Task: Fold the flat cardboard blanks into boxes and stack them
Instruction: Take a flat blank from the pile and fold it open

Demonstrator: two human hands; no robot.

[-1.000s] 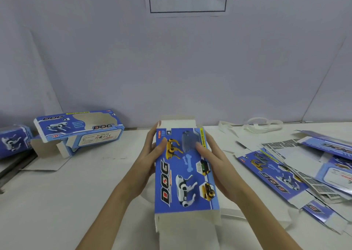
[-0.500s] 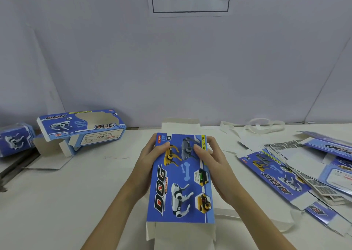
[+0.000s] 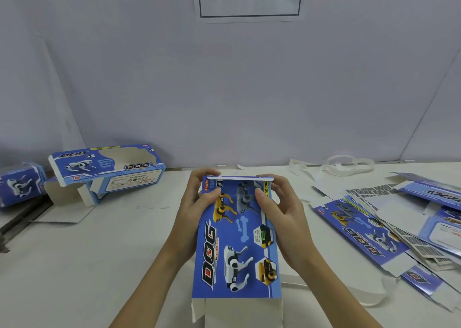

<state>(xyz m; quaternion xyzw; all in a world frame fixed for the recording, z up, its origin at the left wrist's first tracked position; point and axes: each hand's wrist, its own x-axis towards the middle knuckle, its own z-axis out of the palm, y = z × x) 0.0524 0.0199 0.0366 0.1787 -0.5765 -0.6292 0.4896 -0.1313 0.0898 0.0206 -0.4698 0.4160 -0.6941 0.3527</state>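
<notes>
Over on the left a finished blue printed cardboard box with a cut-out window [image 3: 107, 168] lies on the white tabletop [image 3: 82, 265], and at centre the left hand [image 3: 197, 210] and right hand [image 3: 282, 217] both grip the blue dog-printed cardboard carton [image 3: 237, 240], thumbs on its face, fingers curled behind. The white far-end flap that stood up a second ago is now folded down flat, so that end looks nearly closed while the near white flaps hang open. To the right, flat blue printed blanks [image 3: 389, 227] wait, fanned out.
</notes>
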